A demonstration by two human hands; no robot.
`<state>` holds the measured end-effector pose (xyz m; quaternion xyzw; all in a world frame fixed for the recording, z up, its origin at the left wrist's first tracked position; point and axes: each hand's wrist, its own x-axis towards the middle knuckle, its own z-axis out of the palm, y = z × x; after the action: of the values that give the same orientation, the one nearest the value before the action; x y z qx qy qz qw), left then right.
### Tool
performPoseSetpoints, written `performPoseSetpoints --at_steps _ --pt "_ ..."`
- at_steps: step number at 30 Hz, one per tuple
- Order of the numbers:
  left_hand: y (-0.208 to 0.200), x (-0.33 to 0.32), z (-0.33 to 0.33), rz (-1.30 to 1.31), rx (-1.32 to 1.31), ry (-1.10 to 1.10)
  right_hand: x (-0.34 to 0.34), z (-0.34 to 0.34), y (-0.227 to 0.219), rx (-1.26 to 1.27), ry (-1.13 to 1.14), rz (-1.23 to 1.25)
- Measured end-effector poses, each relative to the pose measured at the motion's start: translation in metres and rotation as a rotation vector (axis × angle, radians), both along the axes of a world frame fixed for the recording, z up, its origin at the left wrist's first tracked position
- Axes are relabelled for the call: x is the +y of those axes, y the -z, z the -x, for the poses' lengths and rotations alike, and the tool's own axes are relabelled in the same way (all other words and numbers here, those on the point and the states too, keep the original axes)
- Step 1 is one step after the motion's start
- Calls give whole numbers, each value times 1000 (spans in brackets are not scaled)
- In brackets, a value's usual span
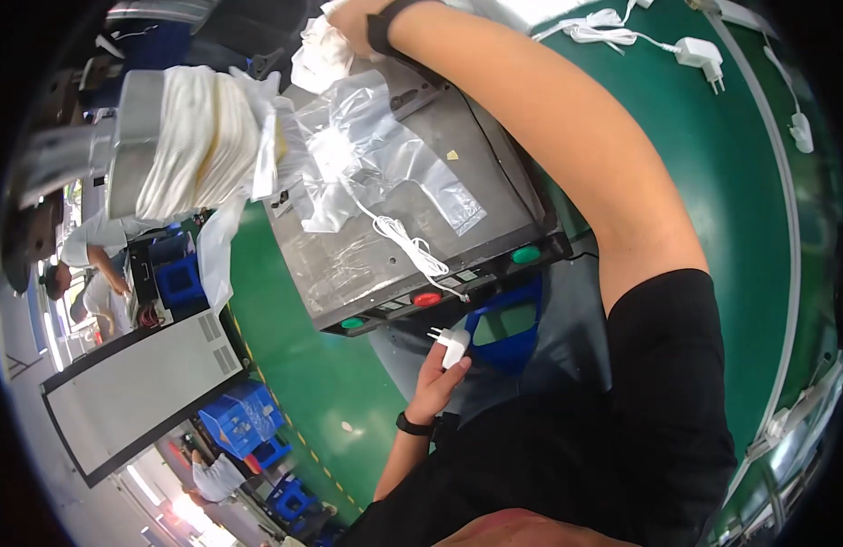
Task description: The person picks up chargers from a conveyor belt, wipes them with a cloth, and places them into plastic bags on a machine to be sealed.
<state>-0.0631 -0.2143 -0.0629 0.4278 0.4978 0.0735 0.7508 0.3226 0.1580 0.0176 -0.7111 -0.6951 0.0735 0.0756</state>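
Below the machine's front edge, my left hand [432, 387] is closed around a white power adapter [454, 347], whose two prongs point left. My right arm stretches across the upper part of the view. At the top edge my right hand [356, 25] is beside a crumpled white bundle [321, 56]; its fingers are partly cut off, so their grip is unclear. On the grey metal machine [339, 283] lies a clear plastic bag [371, 137]. A coiled white cable [405, 239] runs from the bag over the machine's front edge.
On the machine's front are a red button [427, 299] and green buttons [525, 254]. A stack of white bags [203, 141] hangs at left. White adapters with cables [699, 53] lie on the green surface at right. A blue stool [505, 328] stands below; people work at far left.
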Motion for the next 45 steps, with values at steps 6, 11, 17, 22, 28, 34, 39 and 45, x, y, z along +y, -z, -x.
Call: performPoseSetpoints --at_steps 6,11,17,22,28,34,39,45 --pt "-5 -5 4 -65 37 -18 18 24 6 318 57 -253" --pt "-10 1 -14 -175 -79 64 -77 30 -48 56 80 -189" --pt "0 5 -15 -293 -224 147 -223 32 -72 532 -20 -586" --pt "-3 -1 -29 -158 -439 229 -467 9 -185 459 92 -353" --pt "-1 -33 -37 -229 -585 420 -773 -82 -206 1 872 -140" --pt "2 -61 -12 -261 -594 195 -895 -67 -76 2 1153 299" --pt "9 -53 17 -298 -574 223 -857 -90 -55 -241 905 149" --pt "-25 -39 -9 -323 -694 64 -731 -70 -106 49 781 40"
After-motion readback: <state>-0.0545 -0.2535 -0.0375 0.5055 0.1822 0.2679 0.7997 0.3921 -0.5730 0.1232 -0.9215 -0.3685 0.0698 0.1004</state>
